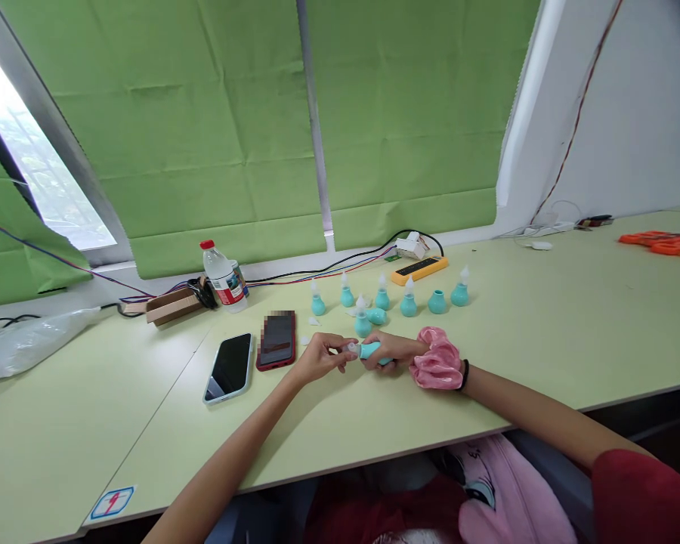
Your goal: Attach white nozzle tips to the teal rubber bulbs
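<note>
the right hand (390, 349) has its fingers wrapped around a teal bulb (368, 350), held sideways over the table (487, 393); the left hand (320, 357) pinches a clear tip (353, 347) at the bulb's mouth, seating not discernible. other bulbs (409, 305) stand beyond the hands, one lying on its side, with two phones (230, 368) to the left.

Just behind the right hand (390, 349), we see a gathered scrunchie of shiny pink satin-like fabric (436, 359), and next to it a narrow black wristband (464, 375). Farther up that arm we find a short, plain sleeve of deep red cloth (640, 495). Below the table edge we make out a dark red garment (385, 514) with a pale print (411, 537); it is probably the same shirt, though shadow and the frame's edge obscure it.
</note>
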